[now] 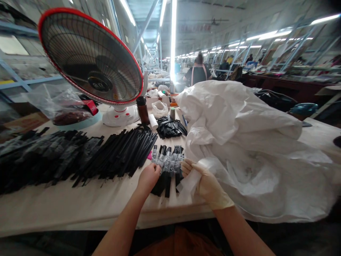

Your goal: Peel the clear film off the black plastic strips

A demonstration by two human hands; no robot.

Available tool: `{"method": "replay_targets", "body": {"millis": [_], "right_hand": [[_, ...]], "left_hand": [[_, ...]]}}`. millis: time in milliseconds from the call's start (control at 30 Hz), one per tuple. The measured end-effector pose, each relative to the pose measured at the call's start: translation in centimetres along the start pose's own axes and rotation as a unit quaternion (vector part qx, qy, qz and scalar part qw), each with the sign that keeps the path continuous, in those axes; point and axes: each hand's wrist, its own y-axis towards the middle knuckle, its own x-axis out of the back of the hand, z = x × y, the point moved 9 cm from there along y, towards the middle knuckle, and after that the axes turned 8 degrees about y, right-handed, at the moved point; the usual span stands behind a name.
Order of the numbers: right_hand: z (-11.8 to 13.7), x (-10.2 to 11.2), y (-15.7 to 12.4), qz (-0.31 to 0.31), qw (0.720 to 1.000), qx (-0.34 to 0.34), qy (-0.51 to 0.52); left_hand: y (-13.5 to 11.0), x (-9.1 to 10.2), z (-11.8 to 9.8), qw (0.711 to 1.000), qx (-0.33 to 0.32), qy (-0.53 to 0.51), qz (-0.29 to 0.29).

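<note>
A small fan of black strips in clear plastic sleeves (167,167) lies on the white table (80,206) between my hands. My bare left hand (148,176) is closed on the bundle's left side. At the bundle's right side, my right hand (205,183), in a pale latex glove, has its fingers curled against the sleeved strips. Long rows of the same black strips (80,158) cover the table to the left. A smaller pile of black strips (170,127) lies farther back.
A big white woven sack (253,142) fills the table's right half, touching my right hand. A red-rimmed desk fan (90,57) stands at the back left, with a dark bottle (143,110) and a white roll (153,121) beside it. A person (198,71) works far behind.
</note>
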Motion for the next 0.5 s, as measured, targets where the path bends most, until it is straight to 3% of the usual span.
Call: {"method": "replay_targets", "body": {"millis": [67,167,267,333,500], "right_hand": [[0.2,-0.3,0.0,0.021,1.0,0.01,0.002],[-0.3,-0.6,0.0,0.026,1.0,0.015,0.009],[-0.7,-0.8,0.2,0.002,1.0,0.016,0.012],[-0.5,-0.9,0.1,-0.014,1.0,0.027,0.007],[-0.8,-2.3,-1.1,0.037,0.993,0.025,-0.111]], "left_hand": [[0.7,0.0,0.3,1.0,0.003,0.02,-0.006],[-0.4,1.2,-0.9,0.999,-0.024,0.026,-0.034],[-2.7,0.5,-3.7,0.99,-0.094,-0.094,0.052],[-4.1,-0.3,-5.0,0.969,-0.104,-0.187,0.12],[-4.9,0.0,-5.2,0.953,-0.067,-0.271,0.114]]}}
